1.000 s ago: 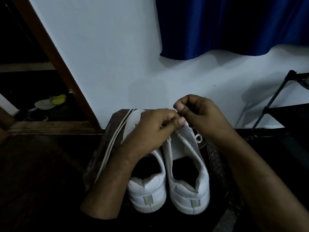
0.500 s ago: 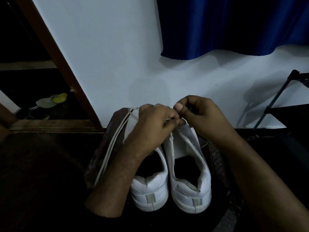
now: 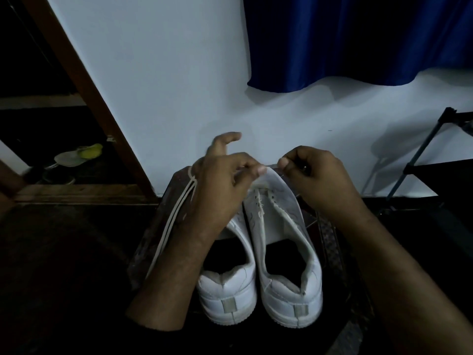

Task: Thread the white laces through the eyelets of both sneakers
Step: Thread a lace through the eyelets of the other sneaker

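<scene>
Two hands at the toe end of a white sneaker pair, lacing.
Left hand (image 3: 220,183) and right hand (image 3: 317,175): each grip pinched on a white lace (image 3: 271,165) spanning the right sneaker (image 3: 281,226); spare lace (image 3: 174,216) trailing left; left sneaker (image 3: 227,298) alongside, touching; blue curtain (image 3: 358,39) behind.

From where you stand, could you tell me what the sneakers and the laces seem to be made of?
Right sneaker and left sneaker: probably smooth white leather or synthetic, with a matte sheen and stitched panels. Laces: likely flat woven fabric, limp and draping. The dim light leaves both uncertain.
</scene>
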Demonstrator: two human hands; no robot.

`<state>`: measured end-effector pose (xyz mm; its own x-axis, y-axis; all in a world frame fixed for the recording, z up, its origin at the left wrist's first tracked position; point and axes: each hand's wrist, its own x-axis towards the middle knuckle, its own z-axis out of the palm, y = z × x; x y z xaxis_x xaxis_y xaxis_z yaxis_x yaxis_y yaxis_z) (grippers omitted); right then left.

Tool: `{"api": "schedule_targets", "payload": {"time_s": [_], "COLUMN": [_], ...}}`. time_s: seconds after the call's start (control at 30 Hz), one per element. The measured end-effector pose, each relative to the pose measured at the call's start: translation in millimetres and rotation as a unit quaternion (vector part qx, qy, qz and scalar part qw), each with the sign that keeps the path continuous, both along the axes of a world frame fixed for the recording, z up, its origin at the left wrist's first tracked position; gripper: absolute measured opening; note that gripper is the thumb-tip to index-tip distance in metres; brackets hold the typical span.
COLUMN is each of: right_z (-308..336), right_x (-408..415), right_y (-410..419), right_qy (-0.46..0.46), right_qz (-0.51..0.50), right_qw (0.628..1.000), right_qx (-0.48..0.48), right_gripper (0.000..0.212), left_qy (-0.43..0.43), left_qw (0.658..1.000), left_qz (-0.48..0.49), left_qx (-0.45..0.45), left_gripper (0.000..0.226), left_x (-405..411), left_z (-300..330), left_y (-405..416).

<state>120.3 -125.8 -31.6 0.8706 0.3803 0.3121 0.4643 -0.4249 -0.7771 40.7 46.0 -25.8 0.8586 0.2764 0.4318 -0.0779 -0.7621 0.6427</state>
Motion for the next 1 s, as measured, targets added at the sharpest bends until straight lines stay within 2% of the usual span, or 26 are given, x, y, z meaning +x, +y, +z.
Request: {"api": "schedule_targets", "payload": {"time_s": [0.1, 0.17, 0.23, 0.33, 0.4, 0.47, 0.57, 0.73, 0.83, 0.9, 1.0], "right_z": [6.9, 10.2, 7.6, -4.5, -9.7, -12.6, -11.2, -4.4, -1.6, -0.5, -2.5], "right_x": [-8.7, -13.6, -9.9, 8.5, 12.5, 11.5, 7.1, -1.5, -5.8, -6.5, -4.8], "right_y": [4.1, 6.0, 6.4, -3.6, -9.6, -10.0, -4.4, 8.5, 10.7, 8.9, 7.8], "right_qy": [0.042, 0.065, 0.056, 0.006, -0.047, -0.046, 0.002, 0.052, 0.091, 0.099, 0.066], "right_qz": [0.095, 0.140, 0.124, 0.004, -0.062, -0.059, -0.012, 0.113, 0.135, 0.129, 0.102], "right_qw": [0.990, 0.979, 0.984, 1.000, 0.992, 0.989, 0.999, 0.985, 0.970, 0.969, 0.984], "right_qx": [0.099, 0.131, 0.117, 0.016, -0.100, -0.124, -0.033, 0.116, 0.182, 0.188, 0.133], "right_gripper": [0.020, 0.023, 0.021, 0.015, 0.017, 0.019, 0.018, 0.016, 0.016, 0.019, 0.023], "left_qy": [0.001, -0.011, -0.023, -0.034, -0.032, -0.018, -0.027, -0.026, -0.052, -0.076, -0.090], "left_qw": [0.992, 0.990, 0.997, 0.995, 0.991, 0.991, 0.994, 0.990, 0.993, 0.994, 0.985], "left_qz": [-0.120, -0.140, -0.077, 0.089, 0.130, 0.127, 0.099, -0.102, -0.086, -0.075, -0.114], "left_qx": [0.033, 0.028, 0.021, -0.006, -0.025, -0.032, 0.023, 0.095, 0.056, 0.035, 0.092], "left_gripper": [0.011, 0.014, 0.017, 0.023, 0.025, 0.024, 0.016, 0.012, 0.011, 0.008, 0.008], "left_x": [-2.7, -2.3, -1.6, 0.7, 3.2, 5.6, 5.7, 1.7, -1.1, -3.8, -2.9], "left_z": [-0.1, -2.3, -1.4, -3.3, -7.9, -10.8, -8.7, -4.5, -3.3, 0.1, 1.4], "left_y": [-6.0, -6.2, -3.9, 8.4, 15.2, 15.1, 10.9, -5.8, -5.2, -3.2, -5.5]}}
